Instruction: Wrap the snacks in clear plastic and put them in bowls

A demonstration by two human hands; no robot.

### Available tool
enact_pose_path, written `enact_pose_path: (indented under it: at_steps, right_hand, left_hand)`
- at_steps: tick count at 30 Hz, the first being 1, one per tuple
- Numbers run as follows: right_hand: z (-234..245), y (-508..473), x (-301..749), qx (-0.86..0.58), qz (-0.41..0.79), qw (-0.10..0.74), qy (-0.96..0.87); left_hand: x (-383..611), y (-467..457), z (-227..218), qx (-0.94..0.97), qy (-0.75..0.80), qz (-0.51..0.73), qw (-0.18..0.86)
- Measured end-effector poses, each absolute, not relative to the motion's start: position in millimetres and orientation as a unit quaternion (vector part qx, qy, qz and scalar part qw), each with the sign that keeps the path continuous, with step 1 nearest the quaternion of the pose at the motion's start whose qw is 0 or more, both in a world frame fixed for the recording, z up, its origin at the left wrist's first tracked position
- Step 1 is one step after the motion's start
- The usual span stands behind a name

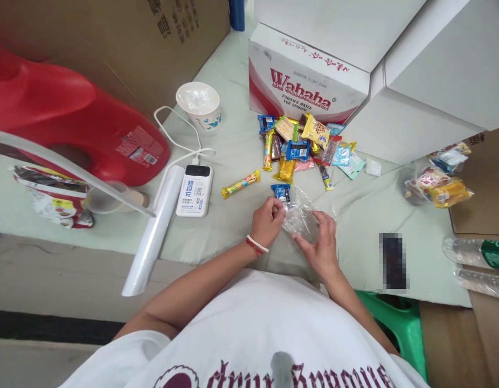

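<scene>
A clear plastic bag [301, 218] is stretched between my hands near the table's front edge. My left hand [268, 222] is closed, pinching the bag's left side. On the right, my right hand [321, 249] curves around the bag, with the thumb and fingers on its edge. A small blue snack packet [282, 194] is just beyond my left fingertips; whether it touches the bag I cannot tell. Farther back is a pile of wrapped snacks [297, 150] in yellow, blue, red and brown. One yellow snack stick [240, 184] lies apart on the left.
A Wahaha carton [302, 81] stands behind the snacks. On the left are a power bank [195, 191] with a cable, a clear plastic roll [154, 231], a paper cup [199, 108] and a red jug [71, 102]. A phone-like blurred object [394, 261] lies at right.
</scene>
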State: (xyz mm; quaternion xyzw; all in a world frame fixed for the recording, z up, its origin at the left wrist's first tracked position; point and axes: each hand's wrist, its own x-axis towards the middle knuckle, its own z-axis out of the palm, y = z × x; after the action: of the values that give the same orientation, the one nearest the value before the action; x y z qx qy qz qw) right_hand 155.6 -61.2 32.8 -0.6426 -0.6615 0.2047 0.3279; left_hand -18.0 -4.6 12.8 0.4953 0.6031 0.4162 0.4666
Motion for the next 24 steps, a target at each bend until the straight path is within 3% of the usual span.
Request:
enact_pose_path:
  at_steps: [2,5,9,12,19,22,24]
  right_hand:
    - [42.0,-52.3,149.8,-0.610,0.169,0.312,-0.708]
    - [49.5,-36.3,146.9,-0.609,0.206,0.342,-0.685]
    - [41.6,-27.8,156.1,-0.649,0.344,0.473,-0.487]
    - [34.2,-33.5,162.9,-0.596,0.469,0.522,-0.390]
    - [47.6,-48.5,159.5,-0.544,0.519,0.457,-0.475]
    - [55.3,-51.2,159.0,-0.522,0.539,0.417,-0.513]
    - [55.9,-56.6,164.9,-0.520,0.540,0.406,-0.523]
  left_hand:
    - [-14.5,-12.8,17.1,0.535,0.581,0.403,0.463]
    - [-15.7,-17.1,17.8,0.507,0.576,0.431,0.476]
    - [-39.2,-24.0,6.0,0.317,0.613,0.486,0.536]
    - [-70.8,-41.5,2.3,0.323,0.651,0.436,0.532]
    - [-98.2,-39.0,46.8,0.660,0.614,0.349,0.255]
    - [-69.9,-2.7,54.9,0.677,0.602,0.339,0.255]
    - [-49.9,20.5,49.3,0.664,0.592,0.326,0.320]
